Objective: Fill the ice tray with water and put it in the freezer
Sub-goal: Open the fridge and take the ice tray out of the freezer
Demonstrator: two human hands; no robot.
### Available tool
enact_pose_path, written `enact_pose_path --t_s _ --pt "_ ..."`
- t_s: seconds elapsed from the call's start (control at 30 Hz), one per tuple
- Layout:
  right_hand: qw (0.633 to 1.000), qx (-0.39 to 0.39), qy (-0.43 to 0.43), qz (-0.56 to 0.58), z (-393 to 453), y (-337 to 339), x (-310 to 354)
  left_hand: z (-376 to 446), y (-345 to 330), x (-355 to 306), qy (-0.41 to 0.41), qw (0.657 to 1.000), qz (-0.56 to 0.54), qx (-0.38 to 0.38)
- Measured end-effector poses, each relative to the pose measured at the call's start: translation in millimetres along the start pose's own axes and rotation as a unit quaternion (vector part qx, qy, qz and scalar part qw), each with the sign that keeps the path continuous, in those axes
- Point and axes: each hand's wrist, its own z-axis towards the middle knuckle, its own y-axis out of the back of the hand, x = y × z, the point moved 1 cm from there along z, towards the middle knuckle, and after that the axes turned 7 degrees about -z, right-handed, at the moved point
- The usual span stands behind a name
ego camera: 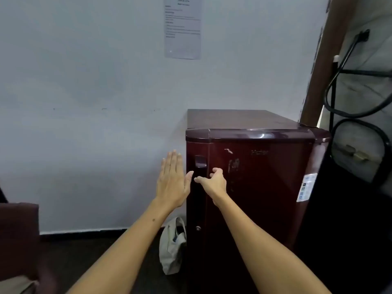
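Two hands: my left hand (172, 181) is flat with fingers straight, beside the fridge (254, 187); my right hand (214, 181) is loosely curled at its door edge, grasping nothing.
Ice tray: hidden.
Writing: door logo blurred; wall notice (182, 28) unreadable.

Cloth bag (172, 247), wall notice (182, 28)

1. A refrigerator (254, 198) was placed right of centre in the frame, against the wall (84, 102) behind it.
2. A sheet of paper (182, 28) was fixed on the wall, above the refrigerator, at the top centre.
3. A bag (172, 247) was set on the floor just left of the refrigerator, below the left hand (172, 179).
4. The right hand (214, 181) was held before the refrigerator's door, right of the left hand.
5. A cable (339, 81) was hung at the upper right.
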Motion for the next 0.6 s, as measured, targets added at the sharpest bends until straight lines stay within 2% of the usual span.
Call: enact_pose_path --t_s 0.3,0.47,0.6 --pt "0.997 0.038 -0.058 -0.044 36.8 -15.5 12.5 68.0 -8.6 -1.1 -0.049 0.998 0.014 0.033" --pt "0.991 0.042 -0.046 -0.118 48.5 -24.1 0.0 112.8 -11.8 -3.4 -0.069 0.995 0.045 0.056" --pt "0.994 0.029 -0.04 -0.098 51.2 -31.6 -6.0 138.0 -19.5 -1.8 -0.082 0.991 0.066 0.082"
